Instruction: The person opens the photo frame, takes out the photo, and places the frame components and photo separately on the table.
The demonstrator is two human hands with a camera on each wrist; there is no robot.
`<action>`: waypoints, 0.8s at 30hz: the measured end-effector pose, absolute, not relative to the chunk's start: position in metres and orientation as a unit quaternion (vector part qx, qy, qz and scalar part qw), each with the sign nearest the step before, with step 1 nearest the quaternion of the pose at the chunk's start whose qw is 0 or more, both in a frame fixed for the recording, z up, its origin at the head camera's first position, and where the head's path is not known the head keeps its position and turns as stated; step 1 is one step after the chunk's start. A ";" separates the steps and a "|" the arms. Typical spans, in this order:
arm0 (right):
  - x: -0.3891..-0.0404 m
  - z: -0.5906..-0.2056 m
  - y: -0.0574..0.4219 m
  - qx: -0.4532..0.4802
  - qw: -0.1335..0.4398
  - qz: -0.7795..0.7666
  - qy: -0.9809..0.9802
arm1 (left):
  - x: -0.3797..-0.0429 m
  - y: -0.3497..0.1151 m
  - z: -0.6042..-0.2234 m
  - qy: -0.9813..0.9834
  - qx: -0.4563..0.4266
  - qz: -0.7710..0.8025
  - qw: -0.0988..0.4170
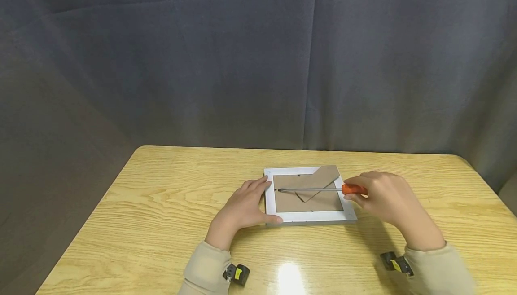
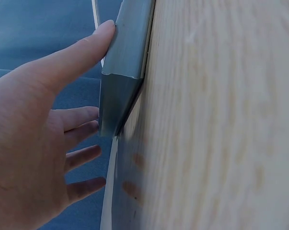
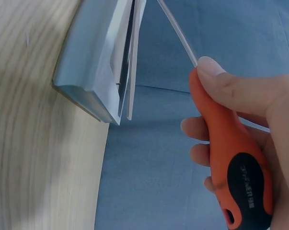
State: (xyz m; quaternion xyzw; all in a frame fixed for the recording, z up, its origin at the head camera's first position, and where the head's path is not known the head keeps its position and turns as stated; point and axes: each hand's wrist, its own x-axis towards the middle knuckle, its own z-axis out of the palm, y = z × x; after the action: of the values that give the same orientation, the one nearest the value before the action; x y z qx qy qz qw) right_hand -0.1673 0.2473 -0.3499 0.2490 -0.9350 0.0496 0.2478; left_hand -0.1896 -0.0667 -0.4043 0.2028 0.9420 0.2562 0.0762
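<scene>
A picture frame [image 1: 315,217] lies face down on the table, its white back border around a brown backing board [image 1: 286,203]. A brown stand flap [image 1: 325,176] sits on the board. My left hand [image 1: 244,205] spreads around the frame's left end, thumb on the near edge and fingers at the left side. In the left wrist view the thumb [image 2: 94,45] touches the frame's grey side [image 2: 127,43]. My right hand [image 1: 385,198] grips a flat-blade screwdriver [image 3: 218,129] by its orange and black handle. Its tip is at a small dark tab [image 1: 276,190] by the board's left edge; contact is unclear.
The wooden table [image 1: 161,205] extends around the frame on every side. Behind it hangs a dark grey curtain [image 1: 242,70]. Small dark tabs also show along the board's far and near edges. Wrist cameras [image 1: 237,274] are strapped on both sleeves.
</scene>
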 end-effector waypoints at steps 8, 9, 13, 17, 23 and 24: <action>-0.168 -0.352 0.244 0.256 0.249 0.049 -0.933 | -0.190 -0.066 -0.404 0.942 0.200 0.258 0.082; -0.167 -0.352 0.244 0.254 0.246 0.051 -0.934 | -0.190 -0.066 -0.404 0.941 0.200 0.259 0.082; -0.167 -0.352 0.243 0.240 0.232 0.053 -0.941 | -0.189 -0.066 -0.404 0.940 0.200 0.264 0.083; -0.166 -0.352 0.242 0.233 0.219 0.057 -0.946 | -0.189 -0.067 -0.403 0.940 0.198 0.264 0.084; -0.164 -0.349 0.242 0.228 0.200 0.062 -0.951 | -0.189 -0.066 -0.403 0.942 0.197 0.261 0.082; -0.163 -0.348 0.242 0.226 0.195 0.063 -0.952 | -0.189 -0.065 -0.403 0.942 0.196 0.260 0.082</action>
State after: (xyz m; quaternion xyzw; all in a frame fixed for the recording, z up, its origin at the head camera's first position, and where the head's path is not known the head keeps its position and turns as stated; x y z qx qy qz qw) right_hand -0.1630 0.2416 -0.3479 0.2262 -0.9523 0.0634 0.1948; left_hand -0.1890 -0.0653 -0.4031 0.1960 0.9418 0.2604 0.0819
